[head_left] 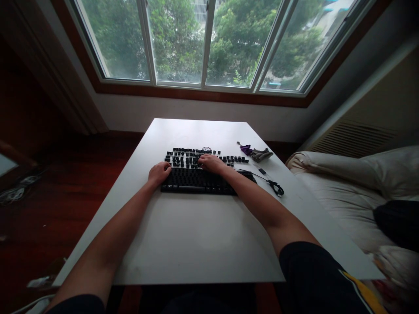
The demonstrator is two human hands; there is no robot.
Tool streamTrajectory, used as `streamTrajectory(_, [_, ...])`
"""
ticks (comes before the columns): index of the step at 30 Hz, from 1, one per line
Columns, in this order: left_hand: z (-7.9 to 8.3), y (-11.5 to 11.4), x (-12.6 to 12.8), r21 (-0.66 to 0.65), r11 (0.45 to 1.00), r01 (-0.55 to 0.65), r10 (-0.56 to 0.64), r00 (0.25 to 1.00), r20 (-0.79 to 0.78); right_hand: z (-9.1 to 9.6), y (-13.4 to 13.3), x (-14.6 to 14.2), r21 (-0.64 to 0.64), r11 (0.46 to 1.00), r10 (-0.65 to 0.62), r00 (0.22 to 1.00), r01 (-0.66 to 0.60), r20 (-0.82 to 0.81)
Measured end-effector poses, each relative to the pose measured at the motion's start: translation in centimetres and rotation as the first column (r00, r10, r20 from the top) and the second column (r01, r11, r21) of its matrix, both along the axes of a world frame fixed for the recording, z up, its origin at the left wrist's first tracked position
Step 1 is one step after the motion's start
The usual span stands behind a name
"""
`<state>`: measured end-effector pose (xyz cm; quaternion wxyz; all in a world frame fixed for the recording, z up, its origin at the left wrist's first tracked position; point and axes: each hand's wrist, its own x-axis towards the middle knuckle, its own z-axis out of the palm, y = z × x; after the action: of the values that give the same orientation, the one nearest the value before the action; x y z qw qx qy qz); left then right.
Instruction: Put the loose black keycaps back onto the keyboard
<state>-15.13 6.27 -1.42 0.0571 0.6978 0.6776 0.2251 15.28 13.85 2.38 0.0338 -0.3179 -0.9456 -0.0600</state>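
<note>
A black keyboard (pixel 199 182) lies across the white table, its long side facing me. Behind it, loose black keycaps (pixel 180 160) are spread in rough rows. My left hand (pixel 159 173) is at the keyboard's far left corner, fingers bent and closed against its edge. Over the far edge reaches my right hand (pixel 211 162), its fingers curled down and drawn together among the keycaps. What lies between those fingertips is too small and dark to make out. My right forearm covers part of the keyboard's right side.
On the table's right lie a coiled black cable (pixel 276 188), a grey crumpled cloth (pixel 261 154) and a purple item (pixel 245 149). A pale sofa (pixel 337 192) stands to the right. Beyond the table is a window (pixel 176 43). Cables (pixel 19 189) lie on the floor at left.
</note>
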Motion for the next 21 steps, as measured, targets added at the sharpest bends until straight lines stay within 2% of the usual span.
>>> streamTrajectory(4, [-0.2, 0.1, -0.1, 0.001, 1.000, 0.003, -0.003, 1.000, -0.007, 0.0, -0.9, 0.5, 0.005, 0.999, -0.038, 0.992, 0.039, -0.122])
streamTrajectory(6, [-0.3, 0.1, -0.1, 0.004, 1.000, 0.003, -0.003, 1.000, -0.010, 0.2, -1.7, 0.7, -0.040, 0.998, -0.054, 0.975, 0.047, -0.214])
streamTrajectory(9, [-0.3, -0.1, -0.1, 0.004, 1.000, 0.002, -0.002, 1.000, -0.011, 1.0, -3.1, 0.9, -0.216, 0.976, -0.059, 0.955, -0.005, -0.290])
streamTrajectory(12, [0.0, -0.3, 0.1, -0.007, 1.000, -0.004, 0.003, 1.000, -0.012, 2.0, -4.7, 1.2, -0.435, 0.898, -0.054, 0.966, -0.064, -0.254])
streamTrajectory(14, [0.1, -0.5, 0.3, -0.016, 1.000, -0.009, 0.009, 1.000, -0.013, 2.7, -5.6, 1.4, -0.522, 0.849, -0.044, 0.975, -0.078, -0.218])
streamTrajectory(17, [0.3, -0.6, 0.4, -0.018, 1.000, -0.011, 0.011, 1.000, -0.013, 3.3, -6.6, 1.2, -0.547, 0.833, -0.027, 0.983, -0.078, -0.180])
streamTrajectory(21, [0.4, -0.6, 0.3, -0.023, 1.000, -0.011, 0.011, 1.000, -0.007, 3.5, -7.4, 0.4, -0.485, 0.874, -0.009, 0.994, -0.044, -0.108])
